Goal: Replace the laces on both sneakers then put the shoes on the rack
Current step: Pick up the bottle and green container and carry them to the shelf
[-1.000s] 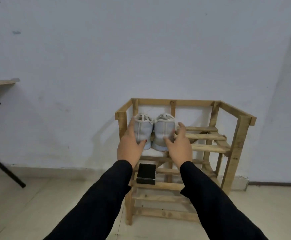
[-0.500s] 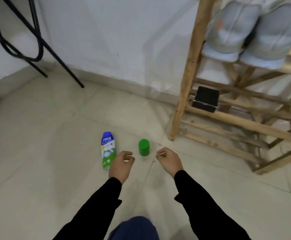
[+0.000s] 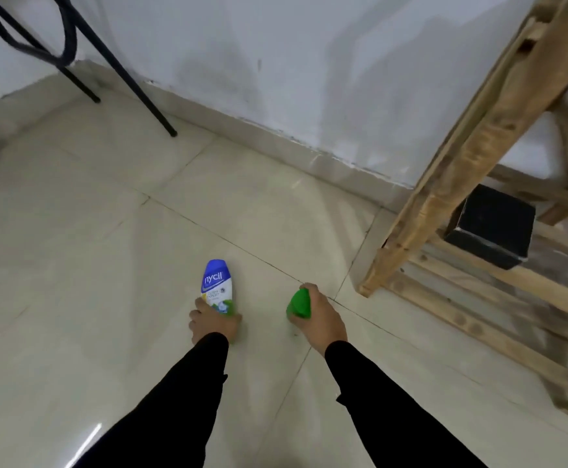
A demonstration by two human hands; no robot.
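While crouched over the floor point(image 3: 90, 231), left hand point(image 3: 213, 324) clasps the lying powder bottle point(image 3: 217, 287) at its base, right hand point(image 3: 319, 319) wraps the green cap point(image 3: 299, 304); both light, smooth, likely slippery. Beyond, wooden rack point(image 3: 498, 123) with black box point(image 3: 490, 226); sneakers out of view, presumably soft, best gripped at the heels.

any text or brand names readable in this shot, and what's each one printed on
"nycil" – white lettering on the blue upper part of the bottle lying on the floor, gripped at its lower end by the left hand.
Smaller print below it on the bottle's white label – too blurred to read.
Green cap in the right hand – no text visible.
Black box on the wooden rack – no text visible.
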